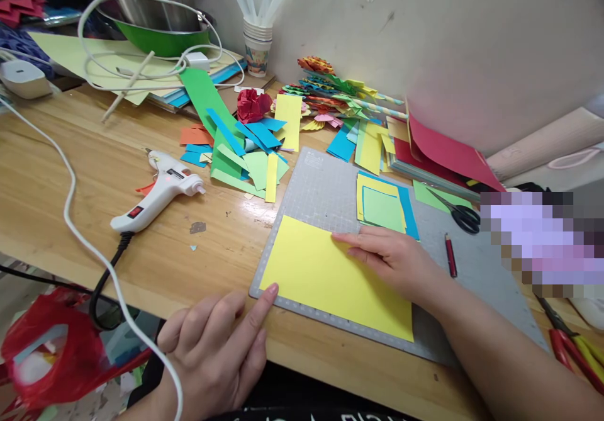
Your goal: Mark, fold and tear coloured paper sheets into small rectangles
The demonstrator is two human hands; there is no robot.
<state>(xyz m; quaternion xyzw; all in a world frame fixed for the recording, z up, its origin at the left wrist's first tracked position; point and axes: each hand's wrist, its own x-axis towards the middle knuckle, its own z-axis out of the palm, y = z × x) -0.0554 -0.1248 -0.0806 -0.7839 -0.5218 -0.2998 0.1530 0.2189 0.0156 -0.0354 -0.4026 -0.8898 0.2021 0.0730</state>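
From here, my empty left hand (207,345) touches a corner of the yellow sheet (306,270), flat and unfolded on the grey mat (311,185); my empty right hand (394,260) rests on it; beyond, smaller pieces (383,207) look already cut

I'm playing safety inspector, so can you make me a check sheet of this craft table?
Surface: wooden table, grey cutting mat on it.
Things at hand: yellow paper on the mat.
Clutter: paper scraps, glue gun, black-handled scissors, pencil.
Left hand: index fingertip at the paper's near left corner.
Right hand: on the paper, index fingertip at its far edge.
Cables: white cable runs across the table's left side; black cord leaves the glue gun's handle.
Surroundings: paper cup by the wall; red bag below the table edge.
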